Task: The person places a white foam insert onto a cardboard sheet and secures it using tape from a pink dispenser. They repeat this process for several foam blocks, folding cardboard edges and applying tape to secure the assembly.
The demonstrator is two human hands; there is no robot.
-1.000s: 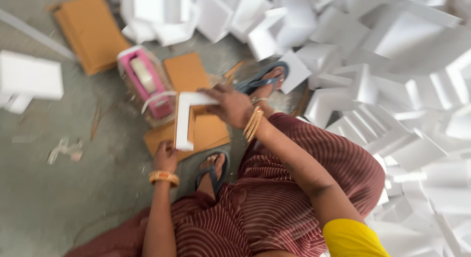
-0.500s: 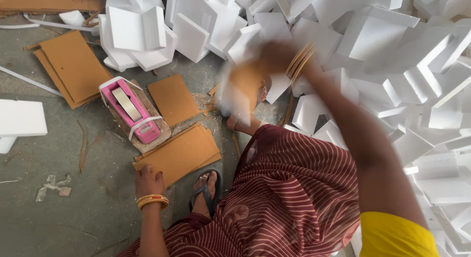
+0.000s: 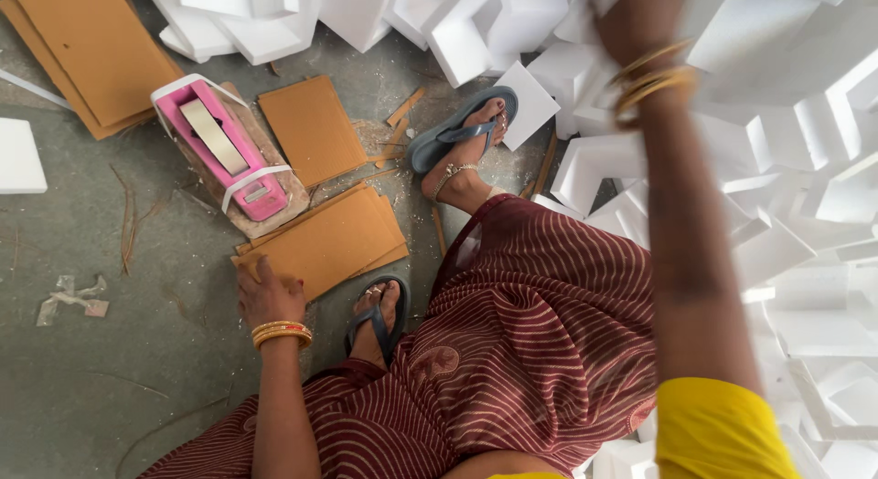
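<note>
A heap of white foam blocks fills the right side and top of the grey concrete floor, where a person in a maroon striped garment squats in blue-grey sandals. A stack of brown cardboard sheets lies at the upper left, another cardboard sheet sits near the middle, and a lower pile of cardboard rests just in front of the feet. Between them stands a pink tape dispenser on a worn brown base. The right hand, bangles at the wrist, is raised over the foam blocks at the top edge; it is blurred and cut off, so its grip cannot be made out. The left hand rests flat, fingers loosely spread, on the near corner of the lower pile of cardboard, clasping nothing
</note>
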